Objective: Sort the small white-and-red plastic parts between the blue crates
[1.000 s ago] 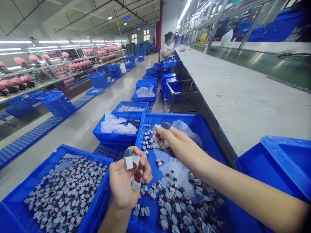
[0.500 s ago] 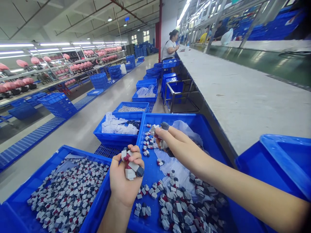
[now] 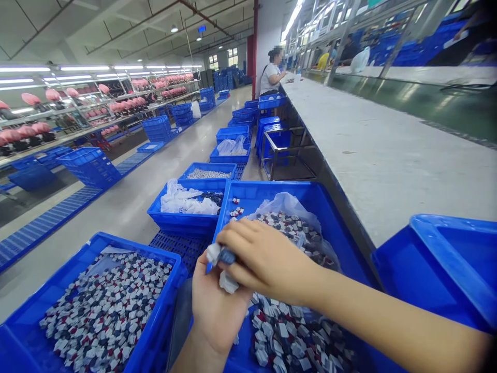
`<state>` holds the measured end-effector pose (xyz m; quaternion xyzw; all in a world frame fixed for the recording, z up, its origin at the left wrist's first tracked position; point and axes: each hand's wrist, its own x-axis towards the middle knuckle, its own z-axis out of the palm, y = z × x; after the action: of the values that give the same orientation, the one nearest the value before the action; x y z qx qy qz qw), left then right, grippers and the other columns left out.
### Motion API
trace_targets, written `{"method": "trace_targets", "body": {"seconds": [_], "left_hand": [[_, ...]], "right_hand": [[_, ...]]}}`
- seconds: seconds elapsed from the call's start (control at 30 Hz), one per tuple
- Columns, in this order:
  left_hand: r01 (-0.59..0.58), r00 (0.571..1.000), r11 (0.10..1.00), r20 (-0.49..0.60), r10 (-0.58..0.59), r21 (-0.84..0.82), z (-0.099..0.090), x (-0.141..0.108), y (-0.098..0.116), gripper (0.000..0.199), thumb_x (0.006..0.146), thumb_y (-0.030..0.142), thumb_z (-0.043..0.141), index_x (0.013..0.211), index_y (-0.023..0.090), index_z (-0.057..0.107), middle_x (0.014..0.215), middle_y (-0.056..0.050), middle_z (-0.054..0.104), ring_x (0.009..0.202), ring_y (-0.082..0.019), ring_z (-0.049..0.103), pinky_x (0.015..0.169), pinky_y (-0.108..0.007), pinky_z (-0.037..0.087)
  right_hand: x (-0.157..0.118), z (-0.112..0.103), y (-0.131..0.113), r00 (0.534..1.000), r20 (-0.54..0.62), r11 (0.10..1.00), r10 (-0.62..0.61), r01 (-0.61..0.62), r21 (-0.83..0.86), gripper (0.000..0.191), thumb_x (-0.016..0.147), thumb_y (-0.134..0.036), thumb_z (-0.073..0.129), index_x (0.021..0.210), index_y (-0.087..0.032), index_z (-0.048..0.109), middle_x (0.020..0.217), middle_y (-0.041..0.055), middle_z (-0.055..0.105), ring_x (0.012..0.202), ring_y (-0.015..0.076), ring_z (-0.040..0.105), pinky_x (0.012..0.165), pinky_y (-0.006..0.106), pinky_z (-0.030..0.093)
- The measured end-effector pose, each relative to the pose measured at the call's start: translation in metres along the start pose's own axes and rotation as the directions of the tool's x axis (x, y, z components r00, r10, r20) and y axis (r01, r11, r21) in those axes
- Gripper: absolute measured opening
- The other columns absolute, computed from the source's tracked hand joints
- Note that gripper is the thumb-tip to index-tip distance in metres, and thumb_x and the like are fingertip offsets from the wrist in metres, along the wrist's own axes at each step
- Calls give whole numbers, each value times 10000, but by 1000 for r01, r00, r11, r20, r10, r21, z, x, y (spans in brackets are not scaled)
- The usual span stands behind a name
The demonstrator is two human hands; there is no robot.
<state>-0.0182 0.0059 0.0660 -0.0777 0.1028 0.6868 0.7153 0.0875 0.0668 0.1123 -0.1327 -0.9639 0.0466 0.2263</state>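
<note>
My left hand (image 3: 219, 311) is palm up over the near edge of the right blue crate (image 3: 322, 194), with small white and dark plastic pieces (image 3: 228, 283) in its curled fingers. Laid across it from the right, my right hand (image 3: 267, 256) grips a white and dark blue piece (image 3: 226, 256) at its fingertips. The hands touch, and part of what lies between them is hidden. Loose white, dark blue and red pieces (image 3: 289, 331) fill the crate beneath, some on a clear plastic bag (image 3: 291, 201).
A second blue crate (image 3: 179, 261) on the left is heaped with similar pieces. Beyond stand crates with white plastic bags (image 3: 182, 199). A long pale worktable (image 3: 392, 150) runs along the right, with a person (image 3: 269, 77) at its far end. Another crate (image 3: 446, 223) stands at right.
My right hand has come from above the right crate down and left onto my left hand, carrying pieces. My left hand has shifted slightly right and now lies partly under it.
</note>
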Motion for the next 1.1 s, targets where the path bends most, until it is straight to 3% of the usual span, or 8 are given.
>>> {"method": "trace_targets", "body": {"seconds": [0.27,0.63,0.83,0.9,0.97,1.0,1.07,1.1], "left_hand": [[-122,982,978,-122,143,167,2,-5,3,327,817,447,404,1002,252,591,850,8,668,790,-117,627,659,-257,533],[-122,982,957,-110,155,263,-5,-5,3,225,782,369,477,823,191,609,764,-8,657,697,-123,620,609,-236,522],[-231,962,948,-93,256,219,-29,0,51,232,784,292,393,893,155,545,847,-73,601,876,-169,589,700,-279,514],[-431,870,847,-107,482,312,-53,-5,90,218,772,293,342,836,161,503,837,-57,570,877,-143,572,739,-265,503],[-564,620,511,-77,781,649,-82,-15,136,214,759,267,216,706,201,412,720,-9,510,804,-105,566,724,-237,495],[-435,587,259,53,808,862,-97,-22,157,217,759,223,159,687,215,364,714,7,485,822,-91,561,730,-227,486],[-291,556,115,70,828,950,-122,-35,191,299,747,223,6,630,221,280,639,7,408,773,-112,558,640,-250,494],[-172,602,46,68,796,984,-131,-40,202,329,742,251,-23,622,224,281,639,4,402,769,-134,563,587,-270,492]], "right_hand": [[0,9,-2,993,106,998,-59,60,-9,295,873,-306,397,1109,-171,512,1106,86,526,1003,210,454,865,379,340],[-3,16,-1,995,101,1000,-12,11,7,433,879,-329,380,1266,-133,388,1264,106,449,1144,234,394,917,417,332],[0,6,5,998,34,998,61,-60,-21,472,884,-391,381,1275,-127,368,1262,129,453,1128,271,419,876,449,366],[0,-3,6,996,0,995,92,-92,-28,476,887,-396,378,1279,-127,356,1253,138,456,1103,280,442,850,452,386],[0,-14,6,993,-44,994,111,-112,-17,482,887,-396,383,1286,-129,339,1240,137,459,1085,272,459,841,440,400],[0,-19,7,990,-72,993,118,-118,-7,484,886,-393,387,1288,-128,333,1232,133,460,1081,266,463,842,428,406],[-1,-29,8,983,-124,991,132,-131,16,480,886,-377,391,1291,-128,321,1217,125,460,1078,251,467,847,401,414],[-2,-32,8,979,-145,990,141,-139,26,475,886,-367,392,1292,-132,316,1209,119,461,1071,245,474,847,390,417]]}}
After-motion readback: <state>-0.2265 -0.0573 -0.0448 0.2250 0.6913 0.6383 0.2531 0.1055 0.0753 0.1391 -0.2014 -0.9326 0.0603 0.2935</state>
